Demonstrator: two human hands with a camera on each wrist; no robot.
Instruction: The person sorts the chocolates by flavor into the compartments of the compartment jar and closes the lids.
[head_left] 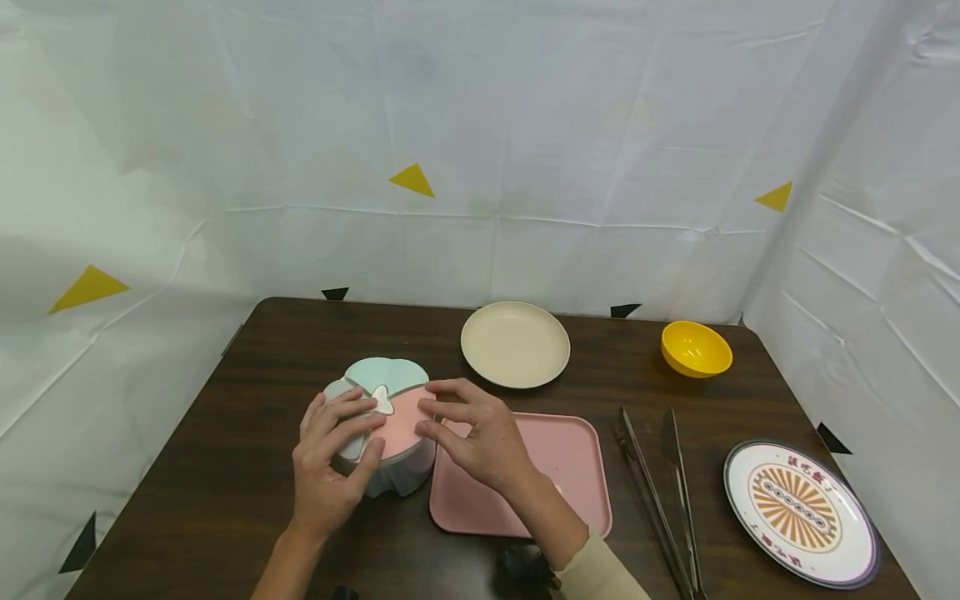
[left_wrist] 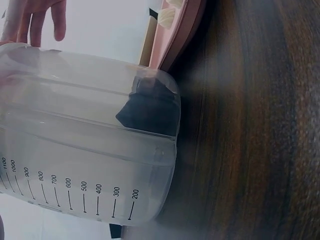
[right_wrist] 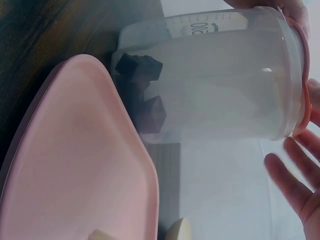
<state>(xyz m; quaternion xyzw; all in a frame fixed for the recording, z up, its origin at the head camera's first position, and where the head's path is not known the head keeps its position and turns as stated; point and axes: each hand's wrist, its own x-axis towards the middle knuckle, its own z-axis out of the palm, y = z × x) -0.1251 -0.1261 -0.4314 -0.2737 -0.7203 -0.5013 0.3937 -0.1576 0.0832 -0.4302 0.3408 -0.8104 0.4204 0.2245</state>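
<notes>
A clear lidded storage container (head_left: 397, 477) stands on the table, marked with a volume scale in the left wrist view. Its sectioned lid (head_left: 387, 370) is mint, grey and pink around a white knob (head_left: 382, 400). My left hand (head_left: 330, 454) lies over the lid's left and front, fingertips near the knob and thumb at the front edge, holding it. From the right, my right hand (head_left: 480, 429) holds the edge of the pink section (head_left: 403, 425); one finger stands apart from the rim in the right wrist view. Dark angular pieces (right_wrist: 150, 115) lie inside the container.
A pink tray (head_left: 555, 475) sits right of the container, with cream ridged pieces (left_wrist: 166, 18) on it. Behind is a beige plate (head_left: 515, 344). Further right are metal tongs (head_left: 684, 500), a yellow bowl (head_left: 696, 350) and a patterned white plate (head_left: 798, 512).
</notes>
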